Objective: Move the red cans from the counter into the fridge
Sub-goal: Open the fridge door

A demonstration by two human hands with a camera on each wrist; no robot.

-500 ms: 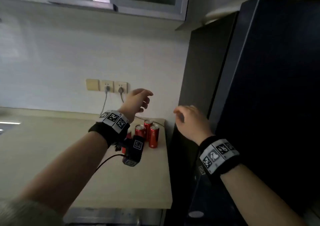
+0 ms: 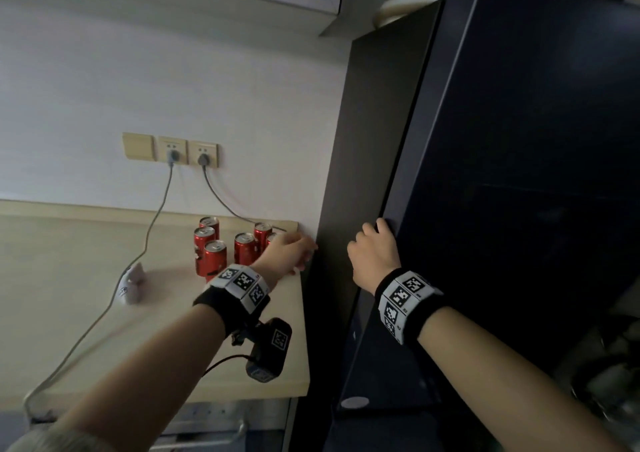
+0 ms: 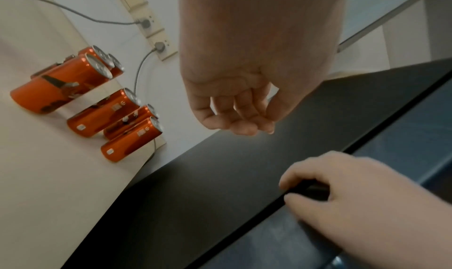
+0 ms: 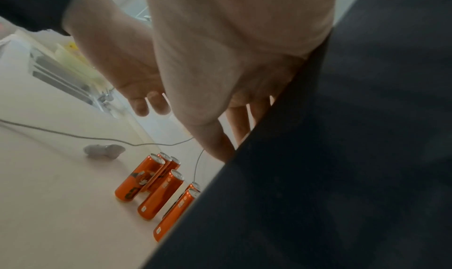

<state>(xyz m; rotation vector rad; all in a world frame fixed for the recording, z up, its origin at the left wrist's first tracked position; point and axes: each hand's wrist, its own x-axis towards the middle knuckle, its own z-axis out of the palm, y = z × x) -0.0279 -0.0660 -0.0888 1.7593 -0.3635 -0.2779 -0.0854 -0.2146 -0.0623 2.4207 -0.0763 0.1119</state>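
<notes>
six red cans (image 2: 215,256) stand upright in a close cluster at the back right corner of the pale tabletop (image 2: 69,278), just beside the tall dark fridge (image 2: 519,174). none has been moved. the fridge door looks barely opened, if at all; the view is too dark to be sure. the right hand (image 2: 375,254) has its fingers curled around the door's left edge, seemingly ready to pull. the left hand (image 2: 289,252) hovers above the cans nearest the fridge, fingers loosely bent and apart, holding nothing. opening the door and carrying every can across are all left to do.
</notes>
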